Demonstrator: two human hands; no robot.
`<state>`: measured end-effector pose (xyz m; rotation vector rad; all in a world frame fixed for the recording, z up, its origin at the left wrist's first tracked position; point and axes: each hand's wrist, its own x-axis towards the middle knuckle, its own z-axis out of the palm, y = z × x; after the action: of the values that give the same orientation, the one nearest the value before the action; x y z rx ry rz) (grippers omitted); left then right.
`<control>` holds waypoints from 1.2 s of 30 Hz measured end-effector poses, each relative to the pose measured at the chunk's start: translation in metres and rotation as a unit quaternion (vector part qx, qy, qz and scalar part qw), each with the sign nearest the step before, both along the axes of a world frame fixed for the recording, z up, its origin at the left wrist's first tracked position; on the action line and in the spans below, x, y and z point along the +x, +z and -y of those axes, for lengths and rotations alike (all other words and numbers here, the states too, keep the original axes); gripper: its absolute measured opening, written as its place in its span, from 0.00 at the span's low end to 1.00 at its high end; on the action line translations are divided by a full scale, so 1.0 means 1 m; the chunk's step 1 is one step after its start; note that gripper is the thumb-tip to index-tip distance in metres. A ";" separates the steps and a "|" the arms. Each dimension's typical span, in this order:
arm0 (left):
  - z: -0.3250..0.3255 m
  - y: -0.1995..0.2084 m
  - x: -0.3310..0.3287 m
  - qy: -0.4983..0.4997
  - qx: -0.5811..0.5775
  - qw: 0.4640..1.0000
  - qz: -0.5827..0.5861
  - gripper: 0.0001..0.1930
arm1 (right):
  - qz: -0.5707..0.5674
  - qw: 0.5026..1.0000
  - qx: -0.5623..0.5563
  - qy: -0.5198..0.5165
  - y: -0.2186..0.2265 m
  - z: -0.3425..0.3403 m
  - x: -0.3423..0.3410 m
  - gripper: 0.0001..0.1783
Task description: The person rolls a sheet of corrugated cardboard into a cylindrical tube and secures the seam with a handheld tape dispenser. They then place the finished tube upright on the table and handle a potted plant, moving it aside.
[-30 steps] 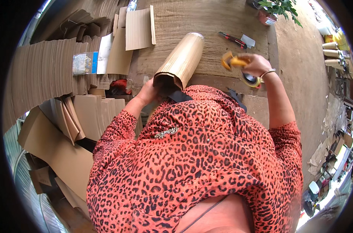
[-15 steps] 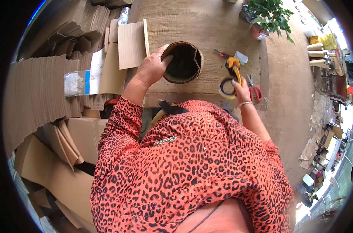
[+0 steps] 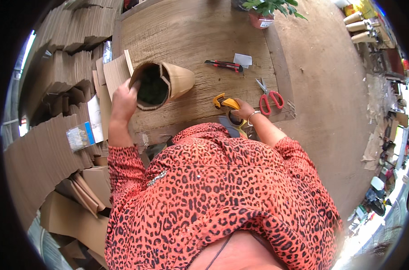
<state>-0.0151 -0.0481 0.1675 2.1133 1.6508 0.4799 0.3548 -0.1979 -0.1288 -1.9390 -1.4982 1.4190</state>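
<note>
A rolled cardboard sleeve [image 3: 181, 82] lies tilted on the table, its wide mouth turned toward me. Something dark green, like leaves [image 3: 151, 89], shows dimly inside it. My left hand [image 3: 124, 101] is closed on the left side of the sleeve's rim, thumb inside the mouth. To the right, my right hand [image 3: 245, 110] grips a yellow tape dispenser [image 3: 227, 102] near the table's front edge, apart from the sleeve. A roll of tape [image 3: 235, 119] sits below the dispenser's handle, partly hidden by the hand.
On the wooden table [image 3: 191, 40] lie red-handled scissors [image 3: 268, 99], a red-and-black utility knife [image 3: 224, 65] and a small pale card [image 3: 243, 60]. A potted plant [image 3: 262, 19] stands at the far edge. Stacked cardboard [image 3: 47, 135] crowds the left side.
The sleeve has tipped over, so its outer side now shows. My right hand and the tape dispenser have come closer to my body. The whole view has shifted.
</note>
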 end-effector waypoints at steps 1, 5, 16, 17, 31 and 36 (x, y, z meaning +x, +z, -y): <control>0.012 -0.003 -0.014 0.010 0.022 1.000 -0.013 0.15 | 0.061 0.996 -0.014 0.063 0.005 -0.008 -0.007 0.39; 0.040 0.025 -0.009 0.063 -0.035 0.997 0.034 0.15 | 0.203 0.962 0.068 0.168 0.060 -0.040 0.013 0.32; 0.059 0.006 -0.042 0.088 -0.118 0.981 0.125 0.18 | 0.401 0.913 0.034 0.074 0.015 -0.175 0.075 0.22; 0.055 0.002 -0.046 0.072 -0.103 0.986 0.111 0.19 | 0.405 0.914 0.023 0.004 0.010 -0.170 0.077 0.24; 0.100 -0.006 -0.063 0.051 -0.025 0.971 0.234 0.23 | -0.074 0.974 0.181 -0.111 0.104 -0.105 0.006 0.14; 0.094 -0.011 -0.035 -0.020 0.051 0.969 0.241 0.18 | -0.287 0.938 0.167 -0.095 0.190 -0.094 -0.043 0.14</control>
<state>-0.0497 -0.1424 0.1567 1.8943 1.3229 0.9923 0.3115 -0.1034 0.0607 -1.2744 -1.1473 1.3734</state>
